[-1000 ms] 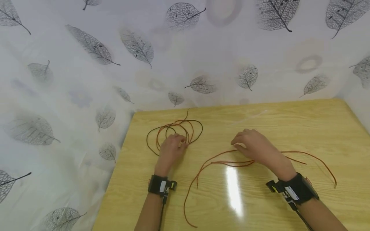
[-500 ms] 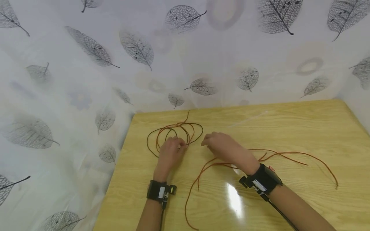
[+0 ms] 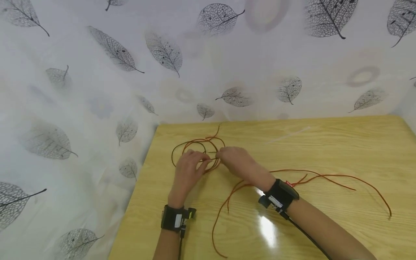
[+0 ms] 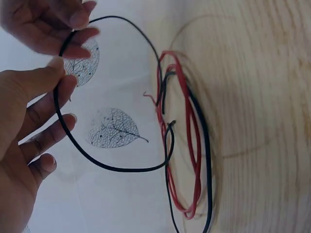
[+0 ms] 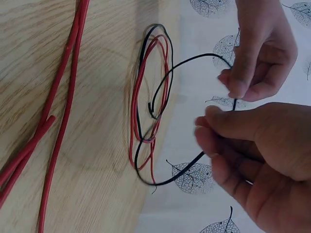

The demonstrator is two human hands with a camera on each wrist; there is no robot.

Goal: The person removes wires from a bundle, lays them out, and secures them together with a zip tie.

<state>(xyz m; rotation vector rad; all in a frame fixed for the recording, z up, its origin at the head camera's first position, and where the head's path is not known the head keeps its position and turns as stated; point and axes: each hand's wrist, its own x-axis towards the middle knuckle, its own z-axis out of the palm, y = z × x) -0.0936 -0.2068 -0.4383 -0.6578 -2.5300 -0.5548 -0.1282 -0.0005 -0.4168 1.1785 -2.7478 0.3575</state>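
A black wire rises in an arc from a loose coil on the wooden table. My left hand pinches it between thumb and index finger, the other fingers loosely curled, as the left wrist view shows. Close beside it, my right hand grips the same wire with its fingertips; the two hands' fingertips are a short gap apart in the right wrist view. Under them lies the rest of the coil, where red wire loops together with the black. One black end stands inside the loops.
Several separate red wires spread over the table in front of and right of the right hand, partly passing beneath its forearm. A leaf-patterned cloth borders the table at the back and left. Each wrist wears a black strap with a camera.
My right hand has moved left from above the loose red wires to the coil and now grips the black wire. The left hand stays at the coil. The head view shifts slightly.
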